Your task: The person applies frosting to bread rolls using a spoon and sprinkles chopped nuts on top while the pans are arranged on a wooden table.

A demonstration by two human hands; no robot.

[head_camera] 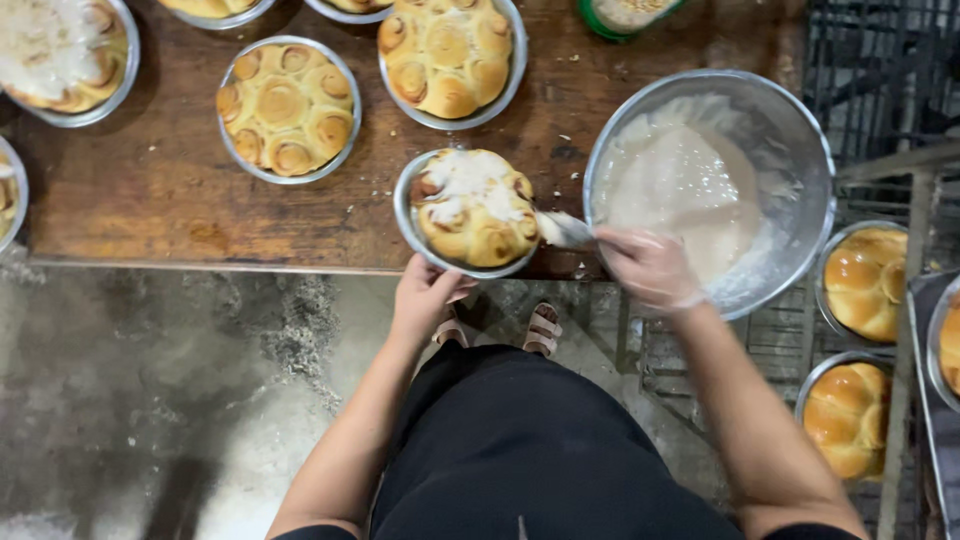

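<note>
My left hand grips the near rim of a round metal pan at the table's front edge. In the pan sits a golden bun ring partly covered with white icing. My right hand, in a thin clear glove, holds a spoon loaded with icing, its tip at the bun's right side. Just right of the pan stands a large metal bowl holding white icing.
Several more pans of baked buns rest on the wooden table, one at the far left iced. Further bun pans sit on a wire rack at the right. Below are a concrete floor and my sandalled feet.
</note>
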